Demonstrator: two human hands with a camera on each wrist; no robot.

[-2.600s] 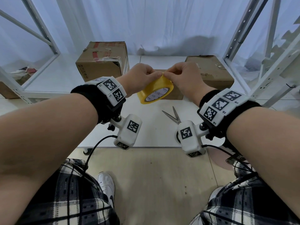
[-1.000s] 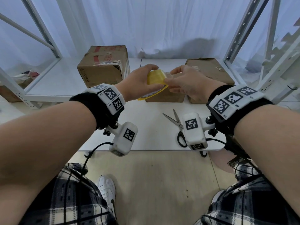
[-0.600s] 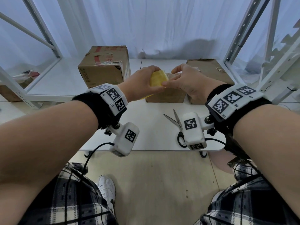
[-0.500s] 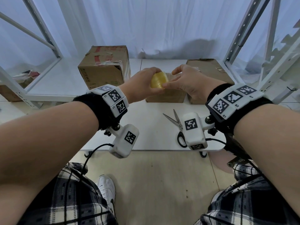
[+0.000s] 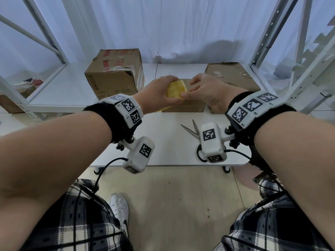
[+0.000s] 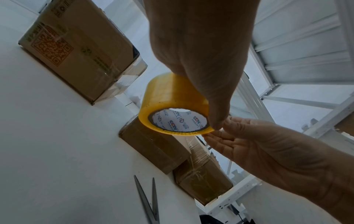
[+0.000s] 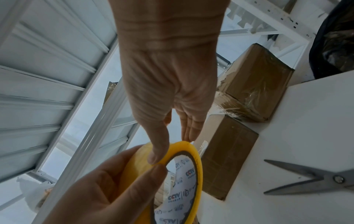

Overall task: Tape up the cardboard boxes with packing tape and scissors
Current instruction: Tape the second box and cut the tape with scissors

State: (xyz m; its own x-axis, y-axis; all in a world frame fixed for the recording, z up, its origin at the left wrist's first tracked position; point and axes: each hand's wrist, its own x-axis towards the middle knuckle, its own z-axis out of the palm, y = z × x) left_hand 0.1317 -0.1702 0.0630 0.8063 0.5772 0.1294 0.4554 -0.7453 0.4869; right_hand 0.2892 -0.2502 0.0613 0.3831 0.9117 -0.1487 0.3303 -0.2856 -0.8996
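My left hand [image 5: 161,94] grips a yellow roll of packing tape [image 5: 175,90] in the air above the small cardboard box [image 5: 184,106]. From below, the roll [image 6: 172,104] shows its white printed core. My right hand [image 5: 189,89] meets it from the right: the thumb [image 7: 157,154] presses on the roll's outer face near the rim [image 7: 191,153], and the other fingers [image 7: 188,130] lie straight behind it. Grey scissors [image 5: 191,130] lie partly open on the white table [image 5: 163,147], just below my right wrist. I cannot see a loose tape end.
A tall cardboard box [image 5: 116,77] with torn red tape stands at the back left. A flat box [image 5: 230,78] sits at the back right, touching the small one. White shelf posts [image 5: 262,37] rise on both sides. A curtain hangs behind.
The roll has been lifted away from me, over the small box, and turned so its outer face points up. My right thumb has moved onto its rim.
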